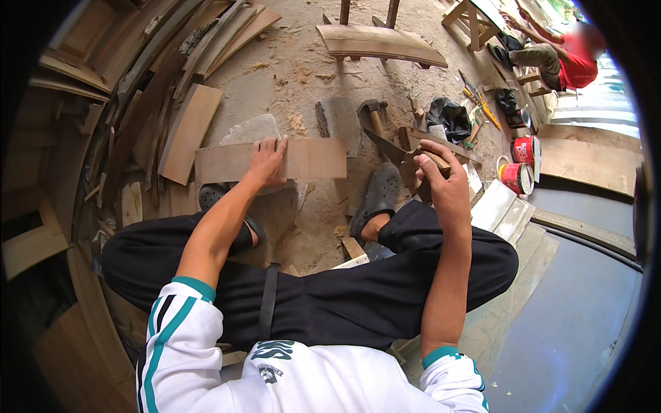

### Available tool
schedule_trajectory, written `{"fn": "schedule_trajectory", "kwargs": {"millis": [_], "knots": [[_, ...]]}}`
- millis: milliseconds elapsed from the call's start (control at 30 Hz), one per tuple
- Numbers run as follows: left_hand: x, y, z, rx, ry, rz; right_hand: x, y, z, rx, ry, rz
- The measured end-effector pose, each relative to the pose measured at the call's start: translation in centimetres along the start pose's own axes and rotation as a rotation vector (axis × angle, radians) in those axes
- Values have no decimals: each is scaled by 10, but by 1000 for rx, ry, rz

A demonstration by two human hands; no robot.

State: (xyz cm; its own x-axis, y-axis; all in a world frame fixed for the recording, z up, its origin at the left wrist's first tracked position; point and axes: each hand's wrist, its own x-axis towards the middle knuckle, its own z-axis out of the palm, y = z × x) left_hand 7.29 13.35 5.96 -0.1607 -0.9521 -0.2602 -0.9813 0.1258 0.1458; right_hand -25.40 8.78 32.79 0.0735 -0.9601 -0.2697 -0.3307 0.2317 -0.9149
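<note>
My left hand [267, 164] grips a flat, light-brown wooden board [317, 158] across its middle, fingers over the far edge. The board lies level over pale stone blocks in front of my feet. To the right, my right hand [446, 180] is closed round the wooden handle of a handsaw [387, 147]. Its dark blade points up and left, the tip apart from the board's right end. Part of the handle is hidden by my fingers. Just beyond the blade, a hammer [372, 115] rests by a grey stone block [339, 124].
Wooden planks [191, 134] are stacked along the left. A wooden bench [382, 45] stands ahead. At right are a black plastic bag [451, 118], a yellow-edged tool [485, 107] and red cans [515, 177]. A person in red [577, 65] sits at the far right.
</note>
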Motion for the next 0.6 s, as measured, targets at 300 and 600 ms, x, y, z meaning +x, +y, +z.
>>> {"fn": "schedule_trajectory", "kwargs": {"millis": [300, 600], "knots": [[29, 8, 0, -6, -43, -164, 4, -2, 2, 78, 59, -95], [26, 50, -16, -142, -251, -406, -3, -47, 9, 226, 59, -208]]}}
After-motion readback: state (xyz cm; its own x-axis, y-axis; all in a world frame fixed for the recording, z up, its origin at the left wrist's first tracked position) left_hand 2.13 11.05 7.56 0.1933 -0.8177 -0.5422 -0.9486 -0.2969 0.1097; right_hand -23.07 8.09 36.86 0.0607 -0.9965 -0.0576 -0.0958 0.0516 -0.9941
